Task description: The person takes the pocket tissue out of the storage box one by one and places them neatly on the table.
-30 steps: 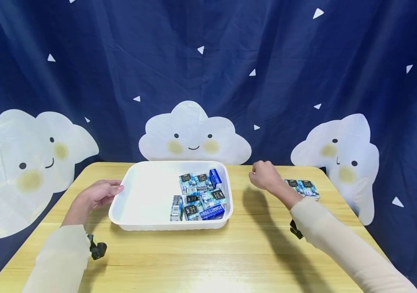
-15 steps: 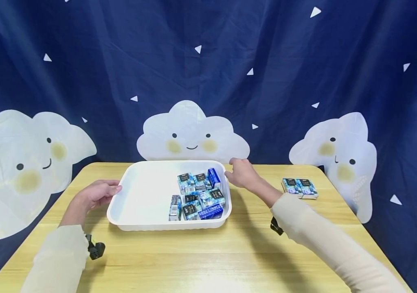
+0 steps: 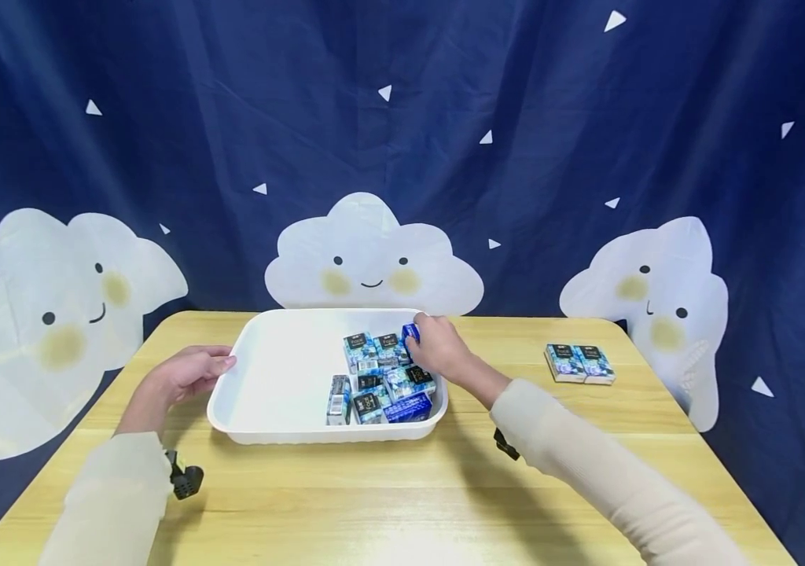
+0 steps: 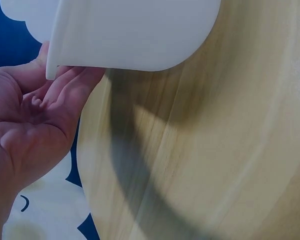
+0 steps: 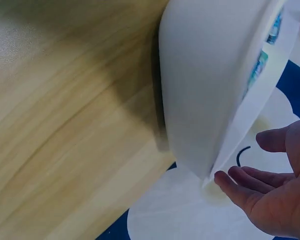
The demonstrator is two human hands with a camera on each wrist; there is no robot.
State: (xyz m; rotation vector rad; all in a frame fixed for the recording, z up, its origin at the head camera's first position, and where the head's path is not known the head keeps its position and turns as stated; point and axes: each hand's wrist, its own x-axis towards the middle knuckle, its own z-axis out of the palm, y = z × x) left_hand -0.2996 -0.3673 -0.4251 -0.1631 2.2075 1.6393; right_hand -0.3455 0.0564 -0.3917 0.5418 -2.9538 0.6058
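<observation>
A white plastic tray [image 3: 275,377] sits on the wooden table, with several small blue floral-print packs [image 3: 369,405] gathered in its right half. My left hand [image 3: 193,373] grips the tray's left end, thumb at the rim and fingers beneath, as the left wrist view shows. Over the tray's back right corner is my right hand [image 3: 441,348], its fingertips right at a solid-blue pack [image 3: 410,332] standing there. In the right wrist view, thumb and fingers are spread apart with nothing visible between them. Another dark blue pack [image 3: 408,408] lies at the tray's front right.
To the right, two floral packs [image 3: 579,363] lie side by side on the table [image 3: 388,487]. Behind the table's back edge hangs a dark blue curtain [image 3: 374,141] with cloud faces and white triangles.
My right hand has moved left from the table beside the two packs, across the tray's right rim, to the blue pack inside. The left hand stays on the tray's left end.
</observation>
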